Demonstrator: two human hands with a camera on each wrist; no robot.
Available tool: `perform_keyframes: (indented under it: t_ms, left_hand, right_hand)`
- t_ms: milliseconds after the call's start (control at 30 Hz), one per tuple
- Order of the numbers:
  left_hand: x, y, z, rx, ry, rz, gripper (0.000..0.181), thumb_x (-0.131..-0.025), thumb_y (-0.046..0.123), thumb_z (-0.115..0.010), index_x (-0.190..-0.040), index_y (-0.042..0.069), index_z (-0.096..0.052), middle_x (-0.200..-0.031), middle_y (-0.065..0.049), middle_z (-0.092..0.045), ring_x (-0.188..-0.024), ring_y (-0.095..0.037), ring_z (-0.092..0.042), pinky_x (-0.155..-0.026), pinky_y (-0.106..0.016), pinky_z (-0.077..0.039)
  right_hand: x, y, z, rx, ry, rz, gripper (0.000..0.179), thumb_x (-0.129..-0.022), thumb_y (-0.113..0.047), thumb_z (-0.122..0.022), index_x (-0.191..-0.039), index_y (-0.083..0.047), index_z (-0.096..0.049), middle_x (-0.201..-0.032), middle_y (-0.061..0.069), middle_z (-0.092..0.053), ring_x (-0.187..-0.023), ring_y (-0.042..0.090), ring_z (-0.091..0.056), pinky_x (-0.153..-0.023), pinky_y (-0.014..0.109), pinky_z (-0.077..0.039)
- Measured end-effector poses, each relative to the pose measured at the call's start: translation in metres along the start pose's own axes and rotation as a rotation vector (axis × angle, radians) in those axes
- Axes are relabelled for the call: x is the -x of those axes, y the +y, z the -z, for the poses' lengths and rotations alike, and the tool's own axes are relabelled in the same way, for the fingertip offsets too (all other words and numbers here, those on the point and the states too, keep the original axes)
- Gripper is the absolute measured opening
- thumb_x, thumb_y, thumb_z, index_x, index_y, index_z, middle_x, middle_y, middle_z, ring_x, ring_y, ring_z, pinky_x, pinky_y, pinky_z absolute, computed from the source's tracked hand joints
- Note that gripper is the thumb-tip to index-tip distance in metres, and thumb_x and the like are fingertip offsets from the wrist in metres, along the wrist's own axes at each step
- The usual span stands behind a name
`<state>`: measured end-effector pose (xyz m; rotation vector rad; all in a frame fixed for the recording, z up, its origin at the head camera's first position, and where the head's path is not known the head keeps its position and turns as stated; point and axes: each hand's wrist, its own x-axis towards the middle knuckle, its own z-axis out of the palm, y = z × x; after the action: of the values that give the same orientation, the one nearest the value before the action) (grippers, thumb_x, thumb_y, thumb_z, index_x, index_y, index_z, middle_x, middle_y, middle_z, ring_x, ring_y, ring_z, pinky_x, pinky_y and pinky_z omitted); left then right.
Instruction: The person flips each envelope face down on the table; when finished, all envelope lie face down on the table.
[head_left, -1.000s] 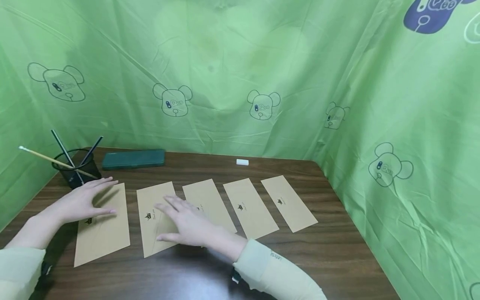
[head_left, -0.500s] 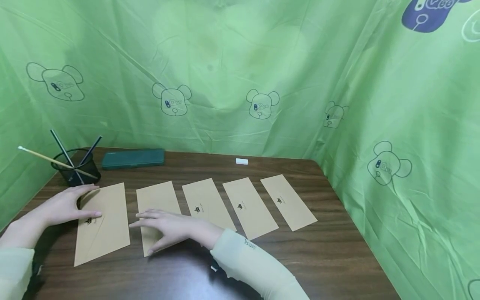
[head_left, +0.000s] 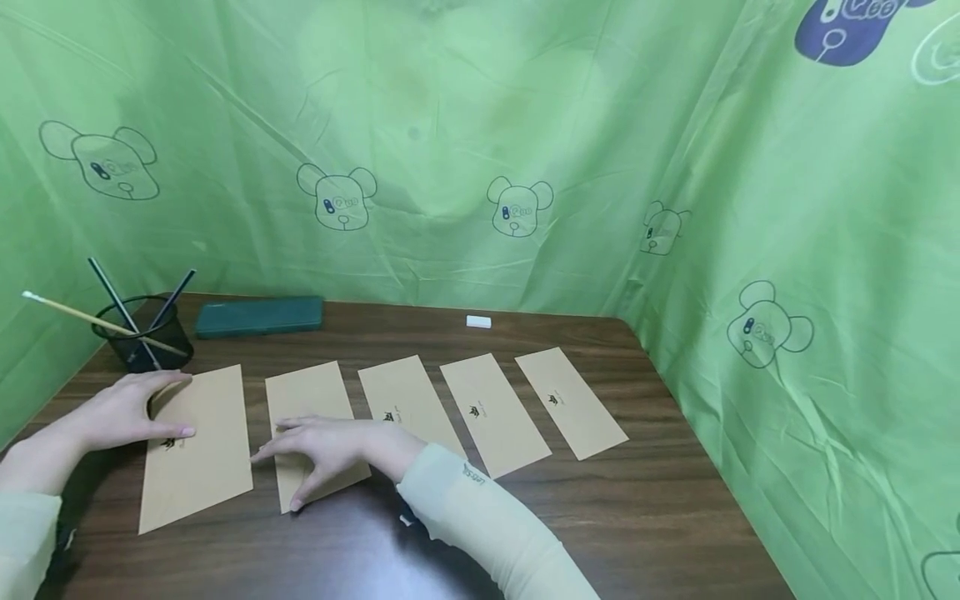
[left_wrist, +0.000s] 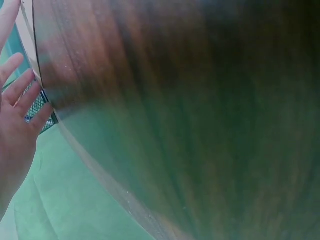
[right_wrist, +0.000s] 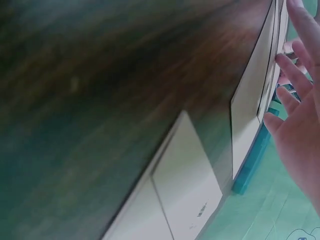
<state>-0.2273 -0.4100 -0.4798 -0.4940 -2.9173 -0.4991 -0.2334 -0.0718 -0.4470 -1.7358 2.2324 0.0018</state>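
Several tan kraft envelopes with a small dark crown print lie in a row on the wooden table in the head view. My left hand (head_left: pixel 112 412) is at the left edge of the leftmost envelope (head_left: pixel 206 458), its thumb over the face by the print and its fingers at the upper left corner. Over the second envelope (head_left: pixel 311 387) is my right hand (head_left: pixel 330 446), fingers extended toward the first envelope's right edge, thumb at the second one's lower edge. It covers that envelope's print. Both hands show extended fingers in the left and right wrist views.
Behind my left hand stands a black mesh pen cup (head_left: pixel 172 340) with pencils and pens. A dark green flat case (head_left: pixel 258 317) and a white eraser (head_left: pixel 478 322) lie along the table's back. Green curtain (head_left: pixel 435 108) hangs behind and at both sides.
My left hand has drawn back left to the first envelope's edge. My right hand has moved left and lower over the second envelope, uncovering the third one's print. The envelopes keep their places.
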Motion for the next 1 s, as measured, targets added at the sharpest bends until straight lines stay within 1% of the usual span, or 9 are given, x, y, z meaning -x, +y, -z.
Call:
perform_keyframes:
  t_ms: [100,200,333,467,767,867,1000]
  left_hand:
    - [0.0018,-0.0004,-0.0005,0.005,-0.005,0.009,0.086,-0.061,0.044,-0.085,-0.126,-0.001,-0.051,-0.126,-0.033,-0.049,-0.113,-0.051,-0.042,-0.085,-0.062,-0.035]
    - [0.0029,-0.0005,-0.0018,-0.003,0.005,0.003,0.084,-0.061,0.045,-0.085,-0.125,0.0,-0.052,-0.125,-0.032,-0.048,-0.112,-0.051,-0.041,-0.084,-0.063,-0.034]
    - [0.0028,-0.0005,-0.0027,-0.023,0.035,-0.023,0.083,-0.059,0.045,-0.086,-0.122,0.001,-0.055,-0.122,-0.031,-0.049,-0.108,-0.05,-0.042,-0.082,-0.063,-0.035]
    - [0.0016,0.0006,-0.0024,-0.026,0.049,-0.04,0.084,-0.055,0.045,-0.087,-0.12,0.002,-0.056,-0.119,-0.031,-0.049,-0.105,-0.05,-0.043,-0.08,-0.062,-0.035]
    - [-0.0028,0.0002,-0.0031,-0.032,0.032,-0.019,0.087,-0.054,0.05,-0.086,-0.121,0.004,-0.056,-0.12,-0.03,-0.048,-0.104,-0.048,-0.042,-0.076,-0.065,-0.036]
    - [-0.0039,-0.0003,-0.0037,-0.028,0.033,-0.016,0.089,-0.053,0.051,-0.087,-0.121,0.003,-0.056,-0.119,-0.029,-0.049,-0.103,-0.048,-0.043,-0.076,-0.064,-0.036]
    - [-0.0039,0.0001,-0.0031,-0.022,0.039,-0.006,0.089,-0.052,0.05,-0.087,-0.12,0.002,-0.056,-0.117,-0.029,-0.049,-0.102,-0.047,-0.044,-0.075,-0.063,-0.037]
  right_hand:
    - [0.0002,0.0013,-0.0016,-0.02,-0.013,-0.014,0.087,-0.072,-0.062,-0.069,-0.146,-0.034,-0.031,-0.148,-0.023,-0.03,-0.144,0.01,-0.007,-0.115,0.022,-0.001]
    - [0.0008,0.0023,-0.0033,-0.015,-0.019,-0.014,0.083,-0.074,-0.061,-0.068,-0.145,-0.034,-0.034,-0.149,-0.022,-0.029,-0.144,0.009,-0.006,-0.115,0.021,0.0]
    - [0.002,0.003,-0.0045,0.007,-0.025,-0.008,0.075,-0.077,-0.061,-0.066,-0.142,-0.035,-0.039,-0.151,-0.02,-0.028,-0.144,0.009,-0.006,-0.115,0.023,-0.001]
    - [0.0032,0.0028,-0.0052,0.016,-0.021,-0.002,0.07,-0.078,-0.061,-0.064,-0.14,-0.036,-0.043,-0.151,-0.019,-0.027,-0.144,0.009,-0.007,-0.116,0.025,-0.003]
    - [0.0042,0.0016,-0.0057,0.021,-0.024,-0.015,0.07,-0.079,-0.062,-0.062,-0.14,-0.037,-0.04,-0.152,-0.02,-0.024,-0.143,0.007,-0.008,-0.115,0.024,-0.003]
    - [0.0042,0.0006,-0.0055,0.038,-0.026,-0.026,0.067,-0.081,-0.062,-0.06,-0.14,-0.038,-0.04,-0.152,-0.02,-0.024,-0.143,0.006,-0.009,-0.116,0.026,-0.005]
    - [0.0013,-0.0044,-0.0033,0.06,-0.03,-0.055,0.063,-0.084,-0.064,-0.054,-0.141,-0.042,-0.036,-0.151,-0.023,-0.023,-0.142,0.003,-0.008,-0.116,0.03,-0.008]
